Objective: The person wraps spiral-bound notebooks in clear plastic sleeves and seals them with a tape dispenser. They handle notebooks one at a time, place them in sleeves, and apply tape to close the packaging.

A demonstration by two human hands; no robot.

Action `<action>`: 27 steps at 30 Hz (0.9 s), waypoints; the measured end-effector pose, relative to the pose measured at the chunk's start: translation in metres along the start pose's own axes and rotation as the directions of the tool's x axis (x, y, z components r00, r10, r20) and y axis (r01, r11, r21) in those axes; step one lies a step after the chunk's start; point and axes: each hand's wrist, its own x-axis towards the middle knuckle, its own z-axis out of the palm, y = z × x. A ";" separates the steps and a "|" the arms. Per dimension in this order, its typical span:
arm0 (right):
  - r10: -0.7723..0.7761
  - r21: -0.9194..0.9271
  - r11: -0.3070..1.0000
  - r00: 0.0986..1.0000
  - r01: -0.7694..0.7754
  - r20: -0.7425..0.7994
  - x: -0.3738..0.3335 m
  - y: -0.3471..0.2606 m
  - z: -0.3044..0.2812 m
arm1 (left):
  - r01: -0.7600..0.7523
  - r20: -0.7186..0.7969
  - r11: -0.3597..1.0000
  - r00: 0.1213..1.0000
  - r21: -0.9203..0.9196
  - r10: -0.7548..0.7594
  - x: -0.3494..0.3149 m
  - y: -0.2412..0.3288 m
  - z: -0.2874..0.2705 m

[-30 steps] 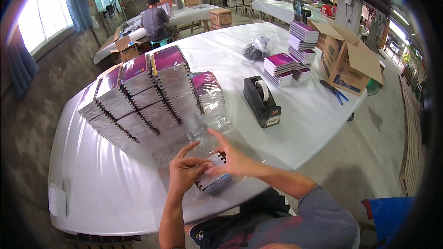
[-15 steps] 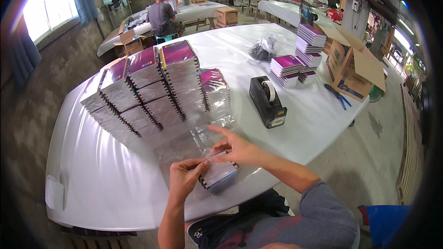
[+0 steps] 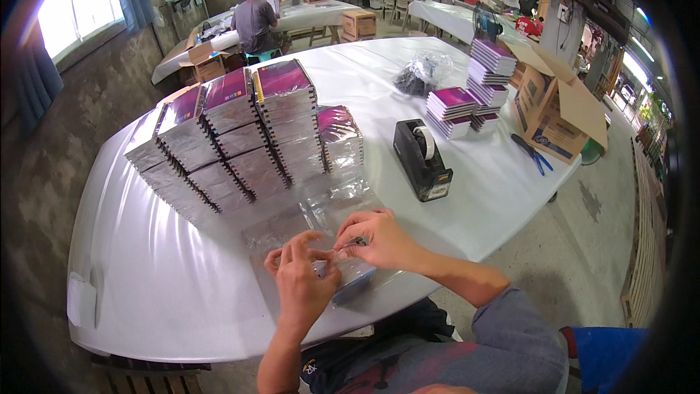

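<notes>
A coil-bound notebook [image 3: 355, 278] lies at the table's near edge inside clear plastic wrap [image 3: 273, 232], mostly covered by my hands. My left hand [image 3: 301, 270] is at its left side, fingers curved, thumb and forefinger closing on the wrap over the notebook. From the right, my right hand [image 3: 379, 239] pinches the same plastic with thumb and fingertips, close against the left fingers. Loose sheets of the wrap spread flat on the table beyond both hands.
Tall stacks of wrapped purple-covered notebooks [image 3: 240, 138] stand ahead to the left. A black tape dispenser [image 3: 421, 160] sits right of centre. Farther right are more notebooks [image 3: 450, 109], blue-handled pliers [image 3: 538, 158] and an open cardboard box [image 3: 550, 113]. People sit at a back table.
My right forefinger, stretched out before, has drawn in to a pinch on the plastic. My left hand has shifted right over the notebook, its fingers lifted, hiding more of it.
</notes>
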 end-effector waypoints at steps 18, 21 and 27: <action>-0.101 -0.075 0.993 0.992 0.096 -0.075 -0.042 0.012 -0.074 | -0.204 0.061 0.947 0.979 0.249 0.195 -0.038 0.013 -0.002; 0.176 -0.192 0.928 0.832 -0.318 -0.526 -0.039 0.087 -0.099 | -0.210 0.074 0.946 0.978 0.248 0.197 -0.038 0.016 -0.003; 0.700 0.227 0.708 0.622 -0.669 -0.350 -0.035 0.173 -0.119 | -0.204 0.065 0.947 0.979 0.247 0.194 -0.038 0.019 -0.002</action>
